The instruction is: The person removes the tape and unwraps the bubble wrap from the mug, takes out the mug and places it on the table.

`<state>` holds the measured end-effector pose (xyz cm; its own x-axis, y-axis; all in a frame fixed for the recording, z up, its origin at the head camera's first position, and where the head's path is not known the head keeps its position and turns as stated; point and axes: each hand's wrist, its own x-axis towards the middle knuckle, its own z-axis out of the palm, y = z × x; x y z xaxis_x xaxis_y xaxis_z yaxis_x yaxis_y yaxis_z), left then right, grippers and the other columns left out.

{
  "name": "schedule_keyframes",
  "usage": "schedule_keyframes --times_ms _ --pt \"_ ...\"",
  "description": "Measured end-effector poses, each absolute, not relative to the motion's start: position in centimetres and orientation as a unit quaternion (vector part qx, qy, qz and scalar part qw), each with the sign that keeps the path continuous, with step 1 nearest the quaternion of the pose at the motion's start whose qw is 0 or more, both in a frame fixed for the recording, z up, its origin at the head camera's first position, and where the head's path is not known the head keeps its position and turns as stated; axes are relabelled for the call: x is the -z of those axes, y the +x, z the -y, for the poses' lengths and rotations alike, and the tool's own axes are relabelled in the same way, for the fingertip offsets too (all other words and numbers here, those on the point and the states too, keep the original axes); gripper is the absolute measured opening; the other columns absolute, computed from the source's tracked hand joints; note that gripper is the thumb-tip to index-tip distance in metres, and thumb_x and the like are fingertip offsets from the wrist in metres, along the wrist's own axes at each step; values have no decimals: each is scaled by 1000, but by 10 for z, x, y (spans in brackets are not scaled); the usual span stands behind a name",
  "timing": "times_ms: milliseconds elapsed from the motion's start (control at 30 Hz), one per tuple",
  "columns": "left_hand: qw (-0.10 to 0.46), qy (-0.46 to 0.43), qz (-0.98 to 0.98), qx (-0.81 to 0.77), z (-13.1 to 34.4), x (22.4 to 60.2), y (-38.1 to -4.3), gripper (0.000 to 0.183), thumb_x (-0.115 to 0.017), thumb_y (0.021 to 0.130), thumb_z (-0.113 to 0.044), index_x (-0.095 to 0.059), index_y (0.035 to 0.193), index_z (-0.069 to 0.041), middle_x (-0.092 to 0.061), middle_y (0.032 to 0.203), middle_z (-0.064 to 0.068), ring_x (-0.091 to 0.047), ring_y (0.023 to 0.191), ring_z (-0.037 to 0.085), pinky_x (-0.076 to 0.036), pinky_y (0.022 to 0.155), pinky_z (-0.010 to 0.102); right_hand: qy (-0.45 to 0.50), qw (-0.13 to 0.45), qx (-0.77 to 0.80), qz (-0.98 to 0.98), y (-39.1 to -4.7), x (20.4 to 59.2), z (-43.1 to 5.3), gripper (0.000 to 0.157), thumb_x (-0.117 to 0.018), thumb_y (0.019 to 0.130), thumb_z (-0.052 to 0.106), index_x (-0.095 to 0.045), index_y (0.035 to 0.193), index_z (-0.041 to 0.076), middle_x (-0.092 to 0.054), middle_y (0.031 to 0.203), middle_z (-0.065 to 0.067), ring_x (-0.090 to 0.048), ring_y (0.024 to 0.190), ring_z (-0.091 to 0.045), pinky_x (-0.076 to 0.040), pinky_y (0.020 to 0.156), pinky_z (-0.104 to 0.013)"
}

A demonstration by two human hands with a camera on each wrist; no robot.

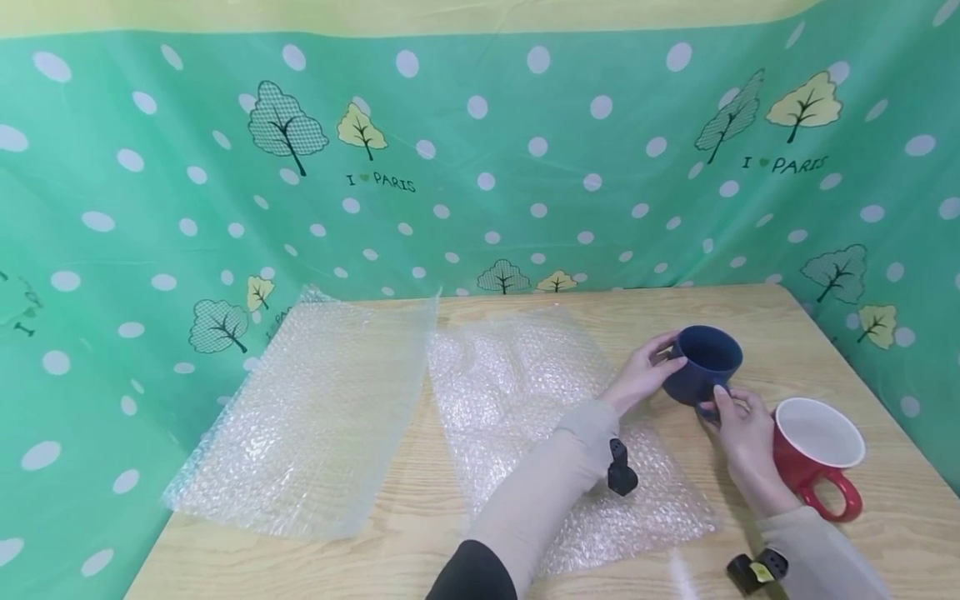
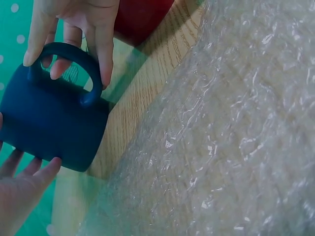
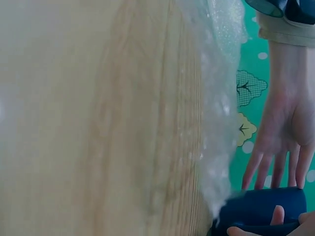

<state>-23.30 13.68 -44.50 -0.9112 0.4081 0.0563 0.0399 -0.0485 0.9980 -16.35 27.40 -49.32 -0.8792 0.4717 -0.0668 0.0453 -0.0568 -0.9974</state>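
A dark blue mug (image 1: 702, 367) is between both hands at the right part of the table, its mouth facing up. My left hand (image 1: 640, 377) holds its left side, with the thumb near the rim and the fingers toward the back. With my right hand (image 1: 746, 433) I pinch the mug's handle (image 2: 74, 51), which points toward me. In the right wrist view the blue mug (image 3: 266, 204) shows at the lower right, partly cut off by the frame. A red mug (image 1: 798, 458) with a white inside stands just right of my right hand.
One sheet of bubble wrap (image 1: 517, 392) lies mid-table under my left forearm. Another bubble wrap sheet (image 1: 300, 425) is spread at the left, overhanging the table's left edge. Behind the wooden table (image 1: 405, 500) hangs a green dotted cloth (image 1: 450, 192), also covering both sides.
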Motion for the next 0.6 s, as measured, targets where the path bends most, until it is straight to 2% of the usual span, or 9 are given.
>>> schedule_keyframes --times_ms 167,300,400,467,533,600 --pt "116 165 -675 -710 -135 444 -233 38 -58 85 -11 -53 123 -13 -52 125 2 -53 108 15 -45 84 14 -173 140 -695 683 -162 494 -275 22 -49 88 35 -40 97 17 -61 64 14 -59 65 6 -49 62 -7" --pt "101 159 -688 -701 -131 441 -233 34 -58 85 -11 -56 119 -9 -56 119 6 -57 101 12 -46 80 13 -158 120 -662 723 -156 483 -272 33 -42 93 30 -39 110 2 -60 70 17 -56 69 10 -49 67 -8" --pt "92 149 -709 -684 -126 438 -233 30 -58 85 -12 -58 115 -7 -59 115 6 -58 98 11 -45 78 13 -153 104 -597 781 -149 469 -266 45 -37 95 27 -30 122 -9 -62 78 11 -50 73 15 -47 71 -6" --pt "84 146 -717 -676 -122 436 -234 28 -57 86 -10 -59 113 -5 -61 112 6 -58 97 11 -45 78 12 -152 96 -559 810 -146 462 -262 46 -35 95 26 -27 124 -9 -64 90 -4 -47 77 16 -44 70 -3" --pt "79 146 -715 -679 -118 433 -235 26 -57 85 -7 -60 111 -4 -62 109 7 -59 96 11 -45 78 12 -154 82 -529 831 -141 452 -257 53 -36 94 26 -21 128 -12 -57 107 -21 -51 88 6 -40 69 -1" --pt "80 146 -706 -689 -114 429 -235 25 -56 85 -5 -60 110 -2 -63 107 9 -59 96 12 -46 78 12 -150 67 -528 833 -138 445 -253 56 -37 93 25 -16 129 -13 -46 118 -33 -52 103 -12 -39 71 -1"
